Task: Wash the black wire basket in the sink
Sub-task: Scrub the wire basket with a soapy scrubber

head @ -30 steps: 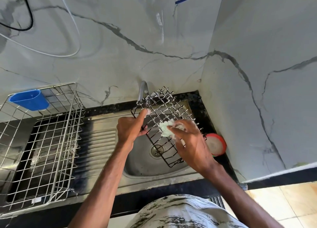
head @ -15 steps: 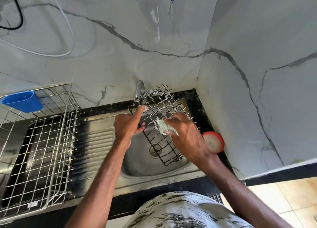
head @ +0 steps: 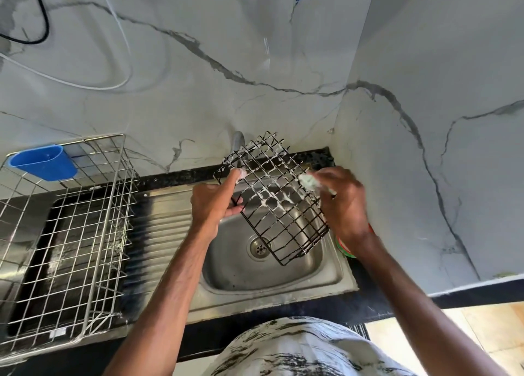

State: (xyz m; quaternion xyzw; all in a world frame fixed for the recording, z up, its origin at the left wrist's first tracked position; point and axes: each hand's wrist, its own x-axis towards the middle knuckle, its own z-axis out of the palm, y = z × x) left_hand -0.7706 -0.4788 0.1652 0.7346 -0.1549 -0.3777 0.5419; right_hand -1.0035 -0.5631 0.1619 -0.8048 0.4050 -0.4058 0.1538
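The stainless-steel sink (head: 283,280), a smooth rounded bowl beside a ribbed drainboard (head: 167,222), lies under the black wire basket (head: 279,203), a rectangular grid held tilted above the bowl, its upper wires flecked with white foam. The left hand (head: 215,203) grips its left edge. The right hand (head: 343,205) pinches a pale soapy pad (head: 307,180) against its right rim.
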